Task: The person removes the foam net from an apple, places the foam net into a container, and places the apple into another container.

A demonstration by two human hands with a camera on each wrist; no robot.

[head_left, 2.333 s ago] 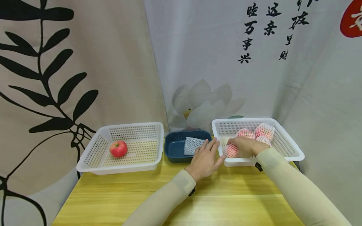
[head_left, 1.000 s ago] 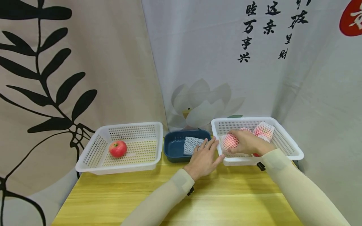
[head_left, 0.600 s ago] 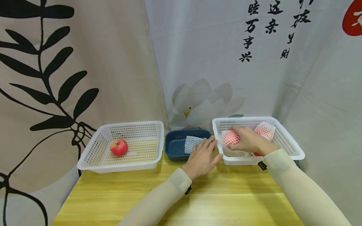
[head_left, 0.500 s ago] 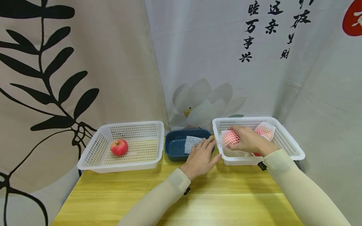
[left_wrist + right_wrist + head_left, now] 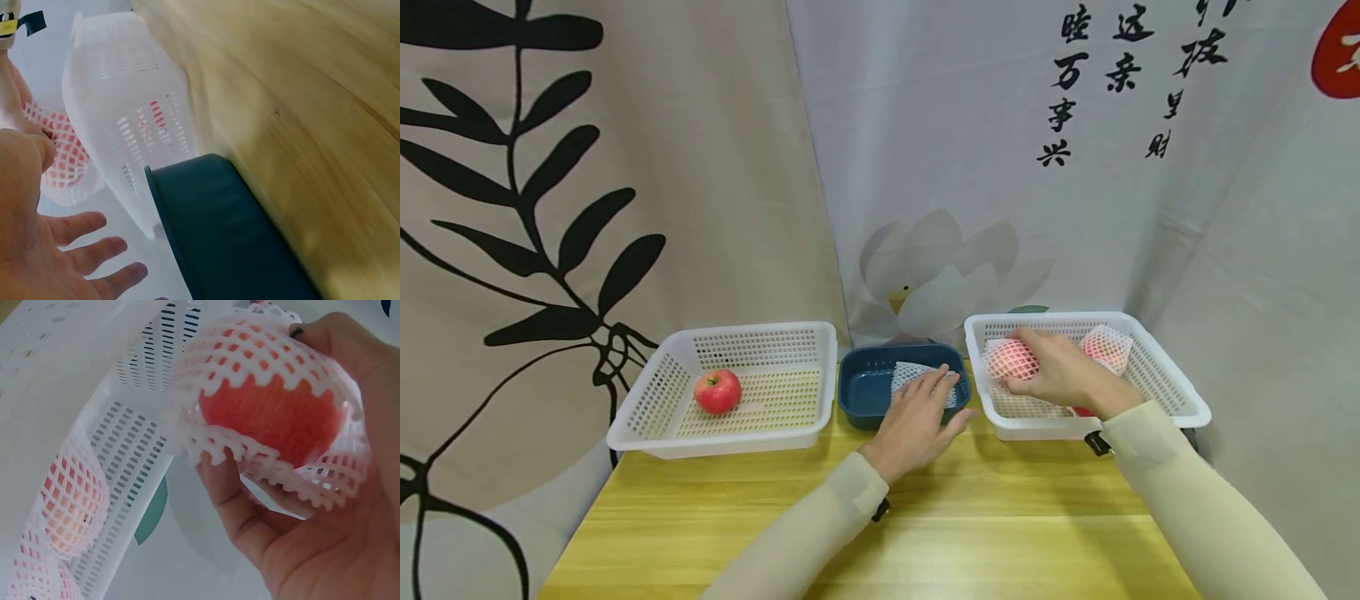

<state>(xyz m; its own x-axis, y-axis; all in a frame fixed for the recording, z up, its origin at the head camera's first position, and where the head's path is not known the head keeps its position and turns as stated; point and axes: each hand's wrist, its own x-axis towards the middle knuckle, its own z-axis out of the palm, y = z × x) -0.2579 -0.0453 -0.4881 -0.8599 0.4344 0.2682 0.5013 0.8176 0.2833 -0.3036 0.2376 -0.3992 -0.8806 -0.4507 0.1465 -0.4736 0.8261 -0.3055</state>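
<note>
In the head view my right hand (image 5: 1063, 371) grips an apple in a white foam net (image 5: 1013, 360) at the left side of the right white basket (image 5: 1183, 408). Up close in the right wrist view, the apple (image 5: 275, 419) shows bare red through a gap in its net, with fingers and thumb around it. My left hand (image 5: 917, 421), fingers spread and holding nothing, is over the front right of the dark blue tray (image 5: 865, 392). A loose foam net (image 5: 906, 375) lies in that tray, partly hidden by the fingers.
More net-wrapped apples (image 5: 1107, 346) sit in the right basket, partly behind my right hand. A bare red apple (image 5: 717, 392) rests in the left white basket (image 5: 647, 425). All three containers stand along the back of the wooden table (image 5: 1000, 517), before a printed curtain (image 5: 925, 150).
My right hand has lifted the netted apple from the basket's front left and now holds it higher. My left hand has drawn back from the right basket's rim, leftward and toward me.
</note>
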